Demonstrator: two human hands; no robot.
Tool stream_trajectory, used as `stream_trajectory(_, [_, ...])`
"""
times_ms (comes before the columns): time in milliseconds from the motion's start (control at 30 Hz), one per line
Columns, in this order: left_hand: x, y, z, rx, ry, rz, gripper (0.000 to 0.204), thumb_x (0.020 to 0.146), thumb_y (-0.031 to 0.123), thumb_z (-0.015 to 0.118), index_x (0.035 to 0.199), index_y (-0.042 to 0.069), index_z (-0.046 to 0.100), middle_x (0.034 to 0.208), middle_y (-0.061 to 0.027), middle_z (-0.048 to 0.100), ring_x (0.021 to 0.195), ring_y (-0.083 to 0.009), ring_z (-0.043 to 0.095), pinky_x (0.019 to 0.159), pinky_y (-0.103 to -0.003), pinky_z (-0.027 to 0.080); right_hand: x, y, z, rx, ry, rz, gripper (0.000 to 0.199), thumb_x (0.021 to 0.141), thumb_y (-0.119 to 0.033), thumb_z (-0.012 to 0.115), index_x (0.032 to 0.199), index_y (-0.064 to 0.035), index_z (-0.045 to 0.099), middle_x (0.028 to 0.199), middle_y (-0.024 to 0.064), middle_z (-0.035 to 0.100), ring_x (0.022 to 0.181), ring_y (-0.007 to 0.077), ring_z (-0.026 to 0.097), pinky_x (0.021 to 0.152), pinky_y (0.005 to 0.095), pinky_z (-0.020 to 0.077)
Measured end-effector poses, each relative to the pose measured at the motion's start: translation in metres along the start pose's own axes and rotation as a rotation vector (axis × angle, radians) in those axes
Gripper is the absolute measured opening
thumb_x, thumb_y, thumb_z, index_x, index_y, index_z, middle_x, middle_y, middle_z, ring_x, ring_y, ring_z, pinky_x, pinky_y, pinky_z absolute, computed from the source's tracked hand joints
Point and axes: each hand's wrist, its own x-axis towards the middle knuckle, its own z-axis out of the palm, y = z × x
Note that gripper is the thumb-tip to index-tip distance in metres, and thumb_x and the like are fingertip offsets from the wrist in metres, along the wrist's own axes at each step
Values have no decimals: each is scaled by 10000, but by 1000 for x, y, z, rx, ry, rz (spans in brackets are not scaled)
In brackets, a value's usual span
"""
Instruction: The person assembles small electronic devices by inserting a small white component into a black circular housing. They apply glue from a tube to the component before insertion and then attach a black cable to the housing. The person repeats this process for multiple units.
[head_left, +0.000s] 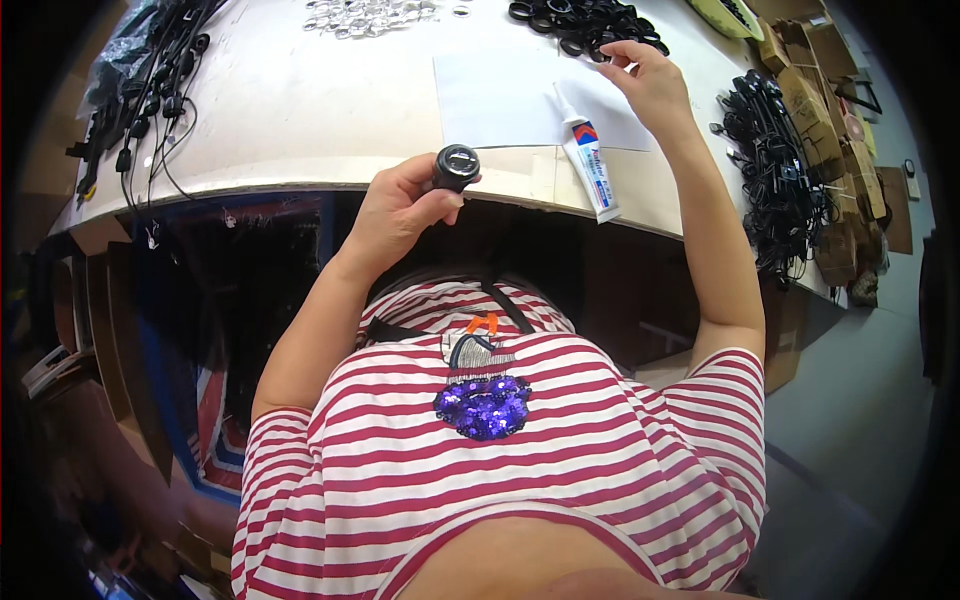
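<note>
Over the table's front edge, my left hand (395, 212) is closed around a short black cylinder with a shiny lens-like face (457, 160), which points upward. My right hand (650, 88) reaches to the far side of the table, at the near edge of a pile of black rings (570, 20). Its thumb and index finger are pinched together; what they hold, if anything, is too small to make out. Between the hands lies a white, blue and red glue tube (590, 165) with a pointed nozzle, partly on a white paper sheet (490, 95).
Clear round glass lenses (365, 15) lie at the far side of the table (270, 110). Black cords (150, 100) hang over the left edge. A heap of black cables (770, 170) sits at the right, near cardboard boxes (815, 115) and a green bowl (715, 18).
</note>
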Motion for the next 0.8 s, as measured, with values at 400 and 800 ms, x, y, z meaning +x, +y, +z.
stream_trajectory(400, [-6, -4, -4, -45, 18, 18, 329, 787, 260, 620, 1003, 14, 585, 651, 5, 517, 587, -53, 433, 534, -182, 316, 5, 31, -3, 769, -359, 436, 192, 845, -232, 569, 867, -45, 609, 681, -43, 507, 531, 40, 423, 461, 166, 326])
stream_trajectory(800, [-5, -6, 0, -26, -12, 44, 324, 797, 237, 609, 1024, 9, 578, 675, 8, 518, 606, -48, 426, 546, -178, 312, -25, 20, -16, 91, -225, 97, 342, 774, -260, 629, 1073, -95, 608, 876, 65, 605, 768, 187, 545, 731, 292, 446])
